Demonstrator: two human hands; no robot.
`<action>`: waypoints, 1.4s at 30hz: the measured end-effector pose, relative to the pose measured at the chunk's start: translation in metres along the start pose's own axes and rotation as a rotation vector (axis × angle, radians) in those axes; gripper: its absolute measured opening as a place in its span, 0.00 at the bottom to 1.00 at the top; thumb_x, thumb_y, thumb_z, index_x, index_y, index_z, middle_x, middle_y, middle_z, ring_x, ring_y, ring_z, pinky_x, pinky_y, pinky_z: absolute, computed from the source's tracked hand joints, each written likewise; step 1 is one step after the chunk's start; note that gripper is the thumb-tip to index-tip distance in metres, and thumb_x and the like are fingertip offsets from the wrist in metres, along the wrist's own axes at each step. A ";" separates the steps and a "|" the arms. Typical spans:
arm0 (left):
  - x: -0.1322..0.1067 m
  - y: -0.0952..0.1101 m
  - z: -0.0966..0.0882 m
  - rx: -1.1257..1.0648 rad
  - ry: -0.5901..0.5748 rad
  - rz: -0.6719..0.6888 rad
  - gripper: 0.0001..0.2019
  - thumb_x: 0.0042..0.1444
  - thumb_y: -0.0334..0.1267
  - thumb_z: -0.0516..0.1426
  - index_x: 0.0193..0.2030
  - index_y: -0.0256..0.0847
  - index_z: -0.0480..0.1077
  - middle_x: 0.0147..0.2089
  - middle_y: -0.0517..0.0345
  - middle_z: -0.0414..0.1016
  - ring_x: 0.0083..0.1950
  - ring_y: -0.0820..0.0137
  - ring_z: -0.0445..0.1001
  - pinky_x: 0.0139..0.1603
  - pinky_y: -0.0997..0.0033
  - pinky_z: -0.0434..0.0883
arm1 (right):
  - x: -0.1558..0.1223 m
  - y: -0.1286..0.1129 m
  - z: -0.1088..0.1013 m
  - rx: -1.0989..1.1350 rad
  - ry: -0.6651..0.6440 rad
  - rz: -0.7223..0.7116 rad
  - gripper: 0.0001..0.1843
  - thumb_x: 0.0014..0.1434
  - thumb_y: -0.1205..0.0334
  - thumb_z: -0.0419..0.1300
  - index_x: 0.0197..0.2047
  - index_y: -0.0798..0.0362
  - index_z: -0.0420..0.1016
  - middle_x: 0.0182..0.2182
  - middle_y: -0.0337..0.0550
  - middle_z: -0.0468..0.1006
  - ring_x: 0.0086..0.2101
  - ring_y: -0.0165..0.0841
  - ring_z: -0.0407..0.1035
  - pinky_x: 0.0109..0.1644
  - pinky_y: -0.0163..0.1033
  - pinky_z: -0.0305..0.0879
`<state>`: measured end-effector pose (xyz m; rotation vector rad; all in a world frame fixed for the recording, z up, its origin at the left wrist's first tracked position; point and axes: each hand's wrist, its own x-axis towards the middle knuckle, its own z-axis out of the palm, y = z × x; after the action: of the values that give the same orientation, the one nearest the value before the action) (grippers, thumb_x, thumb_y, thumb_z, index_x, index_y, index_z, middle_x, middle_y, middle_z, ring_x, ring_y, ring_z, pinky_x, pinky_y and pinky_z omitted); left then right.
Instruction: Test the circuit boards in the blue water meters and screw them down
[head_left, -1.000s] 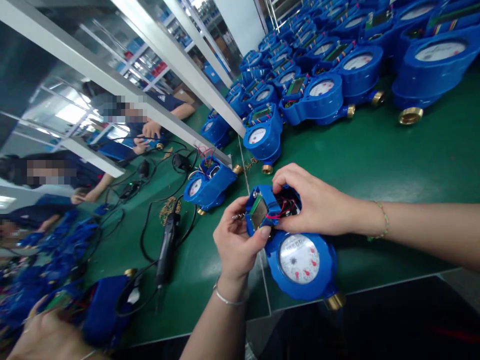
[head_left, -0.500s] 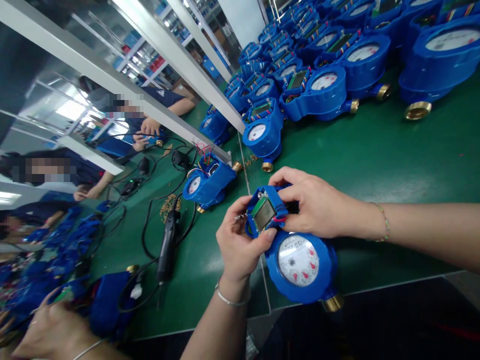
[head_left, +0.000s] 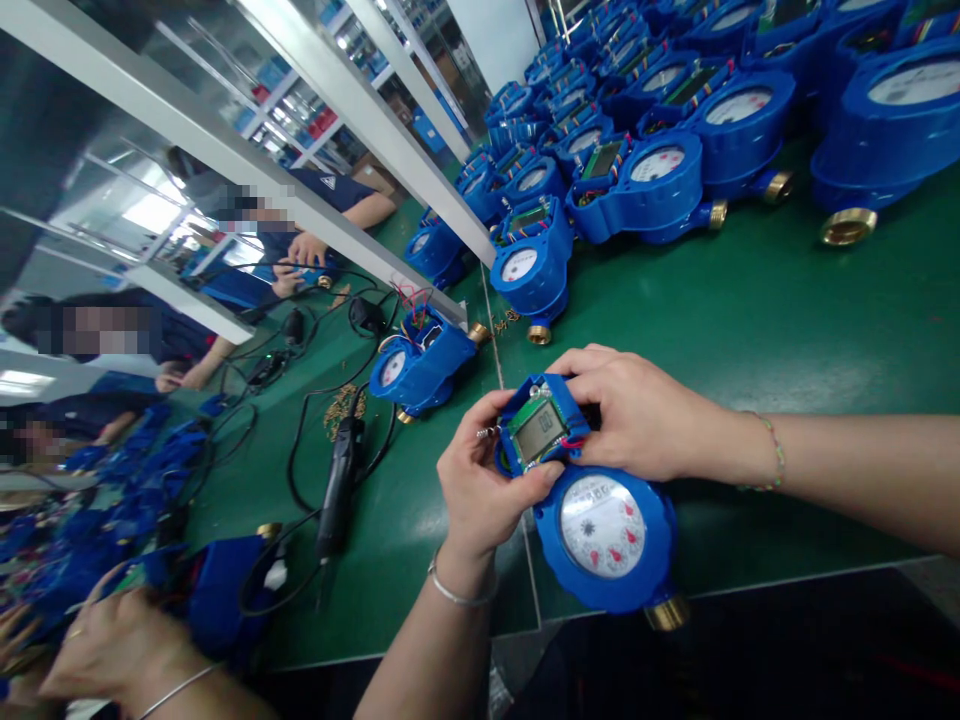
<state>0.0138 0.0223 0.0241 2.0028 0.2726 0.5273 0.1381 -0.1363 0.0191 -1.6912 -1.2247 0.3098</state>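
A blue water meter (head_left: 551, 545) stands at the table's front edge, its round white dial facing up and a brass threaded end pointing toward me. In its upper housing sits a green circuit board with a small grey display (head_left: 538, 432) showing digits. My left hand (head_left: 476, 490) is closed on the housing's left side, thumb on the board's lower edge. A small metal coil (head_left: 487, 433) sticks out beside its fingers. My right hand (head_left: 637, 410) grips the housing's right side, near red wires; some of its fingertips are hidden.
Many similar meters (head_left: 664, 160) stand in rows at the back right. Left of my hands are one wired meter (head_left: 420, 365), a black electric screwdriver (head_left: 339, 485) with a cable, and loose brass screws (head_left: 345, 410). A co-worker's hand (head_left: 124, 640) works at lower left. White posts (head_left: 375, 120) cross the view.
The view has shifted slightly, so things sit a little lower and to the right. Digits on the meter's display read more clearly now. Both hands keep their hold.
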 end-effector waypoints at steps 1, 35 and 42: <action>0.000 0.000 -0.001 0.008 -0.003 0.000 0.35 0.33 0.45 0.73 0.50 0.40 0.71 0.45 0.53 0.78 0.45 0.63 0.77 0.49 0.67 0.74 | -0.001 0.000 0.000 0.005 0.002 -0.005 0.07 0.50 0.63 0.67 0.35 0.54 0.80 0.43 0.44 0.76 0.42 0.37 0.67 0.47 0.43 0.62; 0.008 0.009 -0.013 0.184 -0.307 0.324 0.33 0.44 0.50 0.68 0.55 0.38 0.66 0.51 0.49 0.76 0.51 0.63 0.75 0.53 0.63 0.72 | -0.019 0.001 0.000 -0.007 -0.008 0.096 0.12 0.54 0.55 0.66 0.43 0.42 0.76 0.48 0.36 0.74 0.47 0.32 0.69 0.50 0.37 0.66; 0.009 0.013 -0.006 0.249 -0.225 0.384 0.31 0.45 0.50 0.66 0.52 0.35 0.66 0.47 0.49 0.77 0.47 0.62 0.76 0.49 0.63 0.73 | -0.021 0.003 -0.001 -0.002 -0.032 0.085 0.13 0.54 0.54 0.67 0.44 0.41 0.75 0.50 0.34 0.72 0.48 0.31 0.68 0.48 0.33 0.66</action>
<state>0.0180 0.0244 0.0403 2.3506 -0.1993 0.5183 0.1310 -0.1547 0.0106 -1.7489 -1.1784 0.3891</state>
